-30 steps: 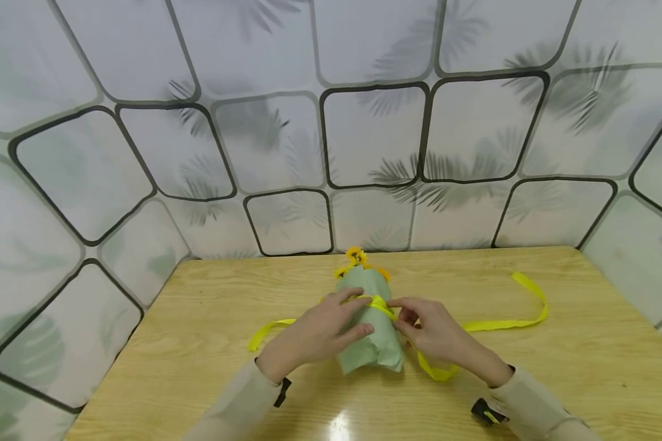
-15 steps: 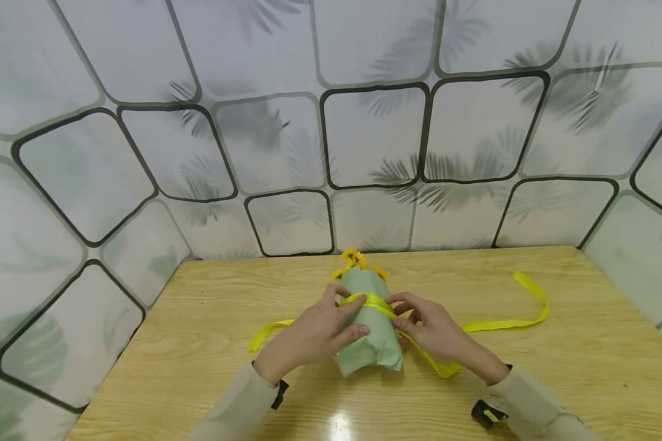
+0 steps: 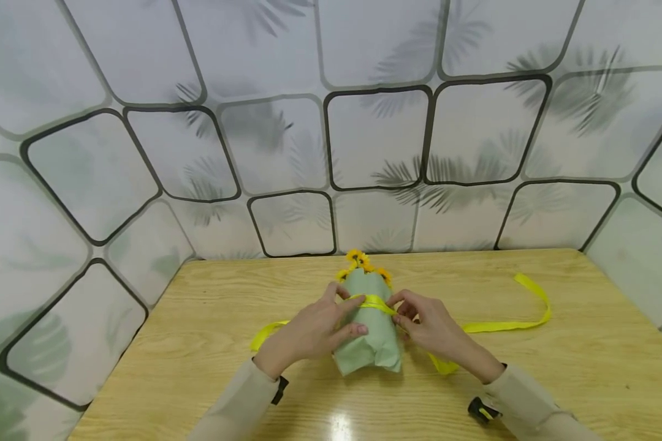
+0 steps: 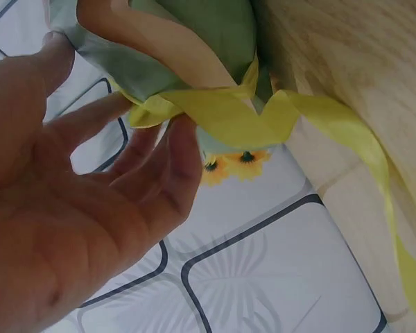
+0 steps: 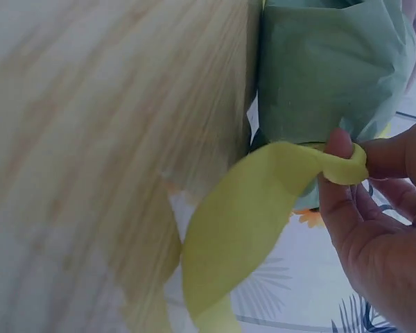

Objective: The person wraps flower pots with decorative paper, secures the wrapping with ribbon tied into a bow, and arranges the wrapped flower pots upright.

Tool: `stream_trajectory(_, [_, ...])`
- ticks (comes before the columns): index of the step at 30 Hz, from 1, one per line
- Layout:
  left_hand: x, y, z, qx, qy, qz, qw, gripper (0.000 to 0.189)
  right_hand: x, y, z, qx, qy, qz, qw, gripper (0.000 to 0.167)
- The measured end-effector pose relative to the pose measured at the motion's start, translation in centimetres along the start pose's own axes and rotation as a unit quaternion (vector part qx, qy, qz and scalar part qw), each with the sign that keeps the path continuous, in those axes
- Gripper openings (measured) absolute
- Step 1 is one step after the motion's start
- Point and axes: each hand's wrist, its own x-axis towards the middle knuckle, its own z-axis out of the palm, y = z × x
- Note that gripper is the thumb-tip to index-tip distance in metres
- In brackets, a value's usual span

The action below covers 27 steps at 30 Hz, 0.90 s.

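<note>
A bouquet wrapped in pale green paper (image 3: 368, 343) lies on the table, its yellow-orange flowers (image 3: 357, 260) pointing to the far side. A yellow ribbon (image 3: 376, 302) crosses the top of the wrap. My left hand (image 3: 313, 332) rests on the bouquet's left side, one fingertip pressing the ribbon and the thumb on the paper. The left wrist view shows its fingers (image 4: 184, 163) lying against the twisted ribbon band. On the right side, my right hand (image 3: 433, 327) pinches the ribbon between thumb and fingers. Its loose length (image 5: 236, 229) hangs down in the right wrist view.
Ribbon ends lie on the wooden table (image 3: 215, 392) to both sides: a short tail (image 3: 266, 334) at left and a long curved one (image 3: 535, 318) at right. A patterned fabric backdrop (image 3: 375, 141) stands along the far edge and sides.
The left index finger has shifted onto the ribbon, and the band now lies flatter across the wrap. My right hand keeps its pinch. The ribbon loop below it has moved slightly.
</note>
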Motion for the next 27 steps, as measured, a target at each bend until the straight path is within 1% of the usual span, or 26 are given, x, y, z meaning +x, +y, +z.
stream_trajectory(2, [-0.1,0.1,0.2,0.006,0.027,-0.001,0.9996,0.058,-0.1,-0.1,-0.1,-0.009,0.024,-0.014,0.9996,0.019])
stream_trajectory(4, [0.0,0.3,0.4,0.012,0.068,0.004,0.9976,0.049,-0.1,-0.4,-0.2,-0.02,0.049,-0.024,0.9983,0.017])
stream_trajectory(5, [0.0,0.3,0.6,0.014,0.09,0.007,0.9958,0.043,0.0,-0.6,-0.3,-0.023,0.057,-0.023,0.9979,0.015])
stream_trajectory(7, [0.2,0.4,0.8,0.015,0.126,0.011,0.9919,0.031,0.2,-1.1,-0.4,-0.011,0.059,-0.009,0.9982,0.011])
stream_trajectory(9, [0.5,0.5,0.9,0.006,0.147,0.01,0.9891,0.021,0.4,-1.6,-0.3,0.01,0.052,0.006,0.9986,0.008])
stream_trajectory(11, [0.8,0.5,0.9,-0.001,0.156,0.009,0.9877,0.014,0.7,-2.0,-0.2,0.034,0.046,0.027,0.998,0.01])
stream_trajectory(13, [1.0,0.5,0.8,-0.007,0.159,0.009,0.9873,0.013,1.0,-2.2,0.0,0.047,0.048,0.037,0.9971,0.013])
stream_trajectory(18, [1.3,0.4,0.7,-0.008,0.163,0.006,0.9865,0.011,1.9,-2.6,0.4,0.052,0.069,0.075,0.9934,0.016])
stream_trajectory(21, [1.4,0.5,0.6,-0.003,0.164,0.007,0.9864,0.011,2.7,-2.7,0.7,0.057,0.081,0.112,0.9887,0.015])
stream_trajectory(24, [1.5,0.5,0.5,0.01,0.17,0.024,0.985,0.014,3.3,-2.8,1.1,0.063,0.094,0.142,0.9834,0.013])
stream_trajectory(27, [1.7,0.5,0.5,0.045,0.181,0.053,0.981,0.018,3.7,-2.7,1.3,0.055,0.103,0.151,0.9815,0.012])
